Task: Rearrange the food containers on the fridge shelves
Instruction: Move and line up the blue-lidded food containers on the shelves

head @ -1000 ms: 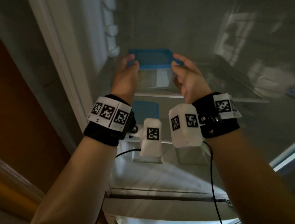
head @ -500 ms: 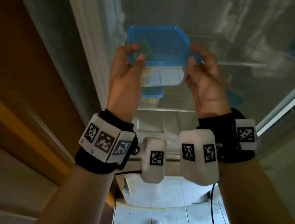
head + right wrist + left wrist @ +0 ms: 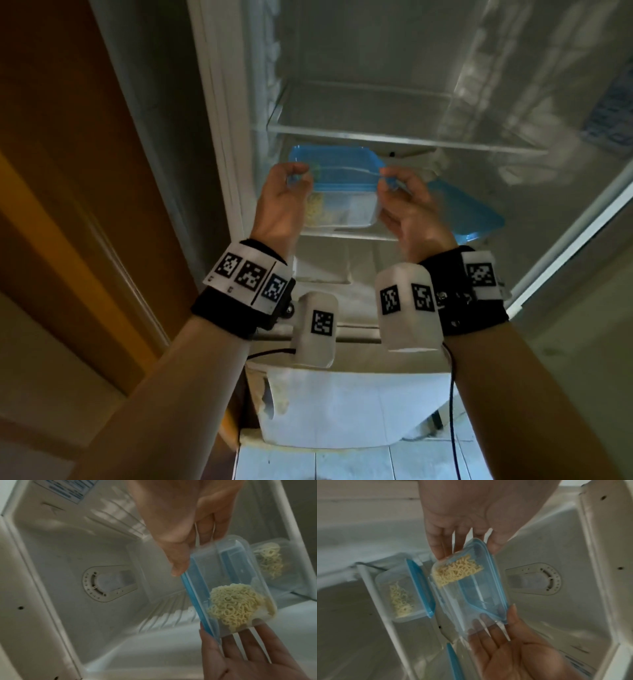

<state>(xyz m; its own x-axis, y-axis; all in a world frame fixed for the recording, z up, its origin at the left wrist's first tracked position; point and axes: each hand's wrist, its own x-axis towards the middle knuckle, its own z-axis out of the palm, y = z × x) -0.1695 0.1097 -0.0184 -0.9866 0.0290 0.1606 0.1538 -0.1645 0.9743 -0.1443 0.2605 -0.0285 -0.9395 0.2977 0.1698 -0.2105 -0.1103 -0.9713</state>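
Clearly both hands hold one container in the air, in front of the fridge shelves. The left hand pinches its left end and the right hand its right end: thumbs lie on the blue lid, fingers spread under the clear base. I think this two-sided grip keeps the box level, so the noodles heaped at one end do not slide. The box hangs just under the upper shelf, which looks free, so it is probably going there. A second container with noodles stands behind it on the middle shelf, and another blue lid shows beside the right hand. A sticker on the fridge wall has printing, too blurred to read. No brand is visible on the boxes.
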